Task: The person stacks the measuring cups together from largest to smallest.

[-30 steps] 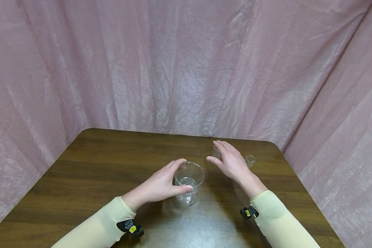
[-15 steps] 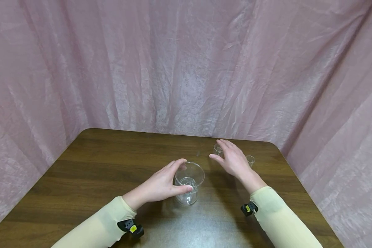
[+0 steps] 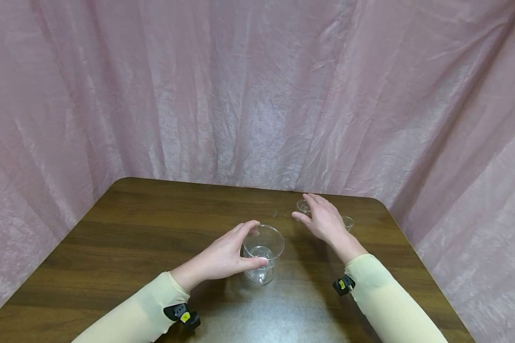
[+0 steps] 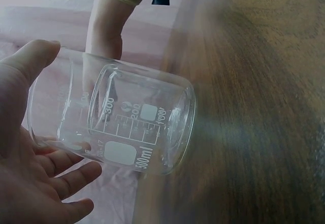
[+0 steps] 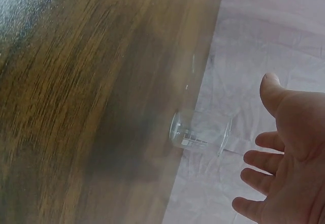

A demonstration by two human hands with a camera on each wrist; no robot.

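Observation:
My left hand (image 3: 221, 255) grips a large glass beaker (image 4: 119, 155) near its rim, thumb on the near side and fingers on the far side. It stands upright on the table and is marked 500ml. A smaller beaker (image 4: 101, 99) is nested inside it. My right hand (image 3: 326, 221) reaches over the back right with its fingers extended and holds nothing. Just past its thumb stands a small glass beaker (image 5: 203, 130), apart from the fingers in the right wrist view. In the head view this small beaker (image 3: 302, 205) is partly hidden by the hand.
Another small beaker (image 3: 348, 222) stands right of my right hand, partly hidden behind it. A faint clear object (image 3: 275, 214), too small to tell, lies left of the right hand. The wooden table (image 3: 154, 214) ends at pink curtains (image 3: 240, 95).
My right hand has moved slightly right and away from me, uncovering more of the small beaker by its thumb. My left hand keeps its grip on the large beaker.

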